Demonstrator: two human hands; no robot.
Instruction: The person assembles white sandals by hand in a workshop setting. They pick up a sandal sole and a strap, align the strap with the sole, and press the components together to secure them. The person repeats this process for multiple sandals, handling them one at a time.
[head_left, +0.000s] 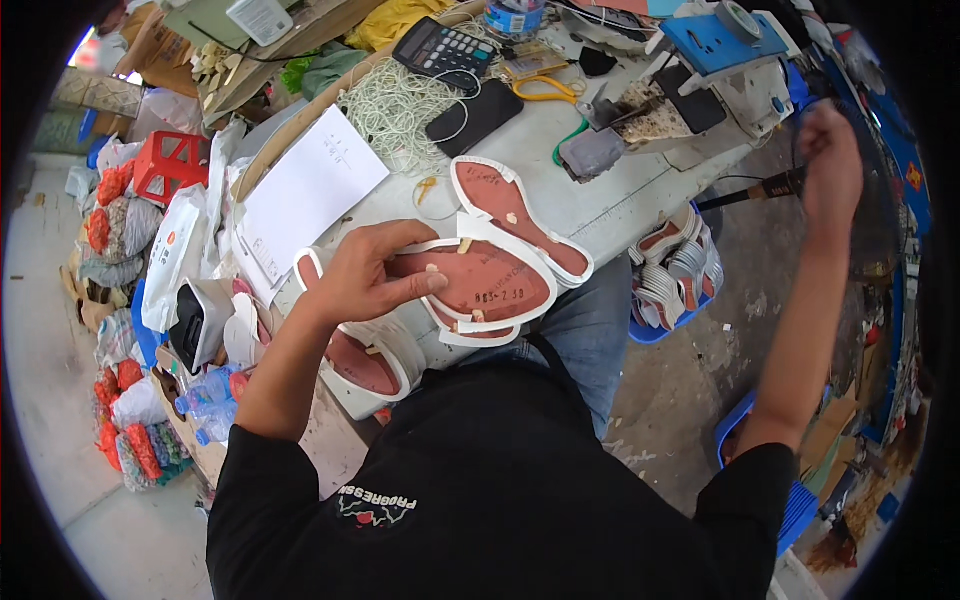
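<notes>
My left hand (385,270) grips a shoe sole (490,280) with a reddish-brown inner face and a white rim, its thumb pressed on the top face and its other fingers around the far edge. Small cream tabs stick to the sole. Beneath and beside it lie more soles of the same kind, one sole (515,215) just beyond it and another sole (365,362) nearer my body. Off to the right my right hand (832,165) is raised, smeared by motion, close to a black rod (755,192); whether its fingers hold anything is unclear.
White paper (315,195), tangled pale cord (395,112), a calculator (442,50), a black phone (475,118) and yellow-handled scissors (550,88) lie on the table. A blue-topped machine (725,45) stands at the far right. Below, a blue basket (655,333) holds soles.
</notes>
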